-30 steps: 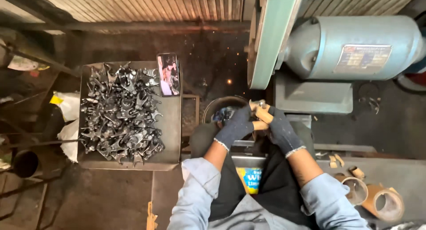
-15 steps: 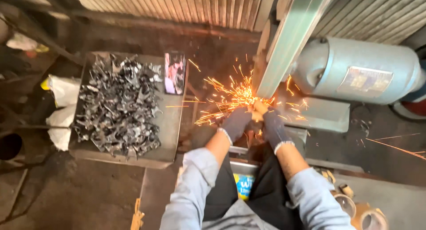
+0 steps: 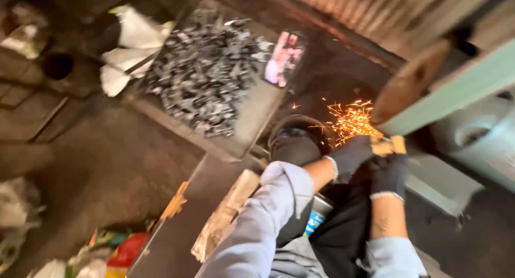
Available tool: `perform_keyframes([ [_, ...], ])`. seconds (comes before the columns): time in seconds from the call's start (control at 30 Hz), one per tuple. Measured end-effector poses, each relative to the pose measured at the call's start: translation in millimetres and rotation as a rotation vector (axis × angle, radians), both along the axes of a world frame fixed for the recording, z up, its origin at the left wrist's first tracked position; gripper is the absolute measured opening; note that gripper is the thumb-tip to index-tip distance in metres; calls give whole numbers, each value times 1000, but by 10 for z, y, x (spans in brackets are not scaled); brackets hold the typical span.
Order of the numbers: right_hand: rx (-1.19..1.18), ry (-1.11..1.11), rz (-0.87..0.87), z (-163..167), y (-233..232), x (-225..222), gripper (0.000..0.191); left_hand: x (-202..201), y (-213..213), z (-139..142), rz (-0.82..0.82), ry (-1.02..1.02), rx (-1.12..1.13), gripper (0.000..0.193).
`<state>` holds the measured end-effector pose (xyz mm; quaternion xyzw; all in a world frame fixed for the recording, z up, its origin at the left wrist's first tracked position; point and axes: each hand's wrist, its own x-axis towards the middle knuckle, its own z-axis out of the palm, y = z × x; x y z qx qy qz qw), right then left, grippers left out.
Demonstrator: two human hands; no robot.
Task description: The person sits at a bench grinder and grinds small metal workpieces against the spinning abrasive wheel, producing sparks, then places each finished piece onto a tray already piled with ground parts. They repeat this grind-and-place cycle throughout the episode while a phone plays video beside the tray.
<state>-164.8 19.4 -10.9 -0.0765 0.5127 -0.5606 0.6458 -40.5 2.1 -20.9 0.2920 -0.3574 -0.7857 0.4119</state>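
1. Whole view is tilted and smeared with motion blur, so fine detail is mostly gone. The piece being held is tiny and half covered by gloves; I can't tell what it actually is, just a small tan block (image 3: 390, 145) poking out between the two hands.
2. The grinding wheel (image 3: 410, 80) is a brownish blurred disc just above the hands, its right side tucked behind a pale green guard (image 3: 461, 90). The grey motor housing (image 3: 483, 133) to the right of the hands is cut off by the frame edge.
3. Left hand (image 3: 351, 156), dark glove, fingers curled closed around the left end of the tan block. Right hand (image 3: 389, 176), also gloved, wrapped shut on it from below and the right. Both hands touch each other around it.
4. The block sits right at the lower edge of the wheel, and orange sparks (image 3: 348, 120) spray off to the upper left of the grip.
5. Just left of the left hand there's a dark round bucket (image 3: 292, 136); what's inside is too murky to make out.
6. Farther up and left of the hands, a flat metal tray (image 3: 252, 122) holds a big heap of small grey metal parts (image 3: 206, 77), individual shapes unreadable. A pinkish printed card (image 3: 284, 58) stands at the tray's near corner.
7. Light blue sleeves (image 3: 268, 224) fill the bottom of the shot.
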Motion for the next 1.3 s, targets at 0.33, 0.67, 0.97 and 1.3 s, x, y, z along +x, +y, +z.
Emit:
perform_keyframes([
  [0.33,-70,800,379,780,707,371,36,2614,-379,694,202,-1849,-1056,10],
  [0.67,-222,1359,1137,706,674,900,62,3153,-1098,542,419,-2095,-618,15],
  [0.97,-244,1400,1211,637,826,735,59,3390,-805,890,451,-1879,-794,14],
  [1.3,49,-1,311,277,660,688,42,986,753,572,-41,-1808,-1169,32],
])
